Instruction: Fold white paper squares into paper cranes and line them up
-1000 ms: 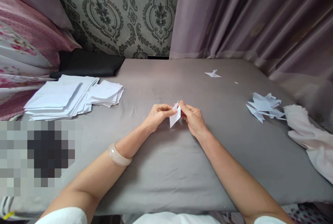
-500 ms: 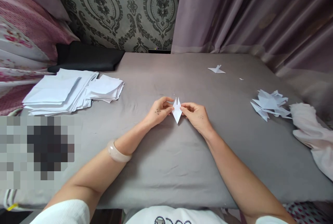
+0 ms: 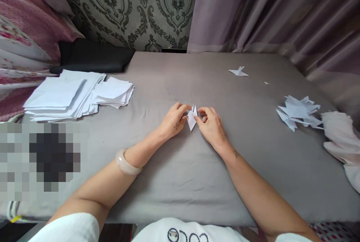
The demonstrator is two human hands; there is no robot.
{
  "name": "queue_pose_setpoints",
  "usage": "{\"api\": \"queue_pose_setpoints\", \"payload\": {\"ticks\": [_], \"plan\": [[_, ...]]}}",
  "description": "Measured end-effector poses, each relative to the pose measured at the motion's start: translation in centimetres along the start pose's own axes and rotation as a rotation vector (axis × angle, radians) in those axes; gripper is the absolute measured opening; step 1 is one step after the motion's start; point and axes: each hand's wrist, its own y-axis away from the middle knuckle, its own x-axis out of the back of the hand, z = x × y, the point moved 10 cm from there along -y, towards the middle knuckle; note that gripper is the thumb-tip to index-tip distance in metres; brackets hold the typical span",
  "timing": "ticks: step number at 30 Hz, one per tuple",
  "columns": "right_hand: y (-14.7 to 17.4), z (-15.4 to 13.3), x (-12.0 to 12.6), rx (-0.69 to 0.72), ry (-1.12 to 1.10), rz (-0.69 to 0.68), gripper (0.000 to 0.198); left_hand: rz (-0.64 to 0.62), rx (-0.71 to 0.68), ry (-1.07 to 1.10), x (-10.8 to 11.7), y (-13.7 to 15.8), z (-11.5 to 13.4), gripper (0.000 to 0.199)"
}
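A small white folded paper [image 3: 191, 121], kite-shaped with two narrow points at its far end, is between my hands over the middle of the grey cloth. My left hand [image 3: 174, 121] pinches its left side, thumb and fingers closed at the edge. On the other side, my right hand [image 3: 211, 125] has its thumb on the paper's right edge, with the index finger curled just above. Some fingertips are hidden behind the paper and the hands.
Stacks of white paper sheets [image 3: 53, 93] and smaller paper squares [image 3: 114, 90] lie at the left, before a black folded item [image 3: 95, 56]. Folded paper pieces [image 3: 300, 110] are heaped at the right beside a pale cloth [image 3: 337, 129]. One folded paper bird [image 3: 239, 71] lies farther back.
The folded paper has turned slightly, its two points now leaning right. My right hand's fingers have shifted and lifted a little along its edge. The view has tilted slightly.
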Motion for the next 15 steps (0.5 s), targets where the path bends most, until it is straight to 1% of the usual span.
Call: {"api": "queue_pose_setpoints", "payload": {"ticks": [2, 4, 6, 9, 11, 15], "plan": [[0.2, -0.2, -0.2, 0.051, 0.003, -0.038, 0.016, -0.057, -0.044, -0.004, -0.2, 0.0, 0.5, 0.033], [0.5, -0.4, -0.6, 0.09, 0.016, -0.099, 0.021, -0.102, -0.046, 0.005, -0.2, 0.0, 0.7, 0.036], [0.8, -0.7, -0.7, 0.111, 0.03, -0.147, 0.027, -0.146, -0.009, 0.036, -0.1, -0.1, 0.7, 0.039], [1.0, -0.8, -0.6, 0.112, 0.028, -0.179, 0.028, -0.198, 0.053, 0.085, 0.1, -0.2, 0.4, 0.033], [0.9, -0.8, -0.6, 0.1, 0.01, -0.179, 0.023, -0.202, 0.076, 0.109, 0.2, -0.3, 0.1, 0.026], [0.5, -0.3, -0.5, 0.055, -0.045, -0.159, 0.018, -0.157, 0.103, 0.141, 0.3, -0.5, -0.7, 0.017]]}}
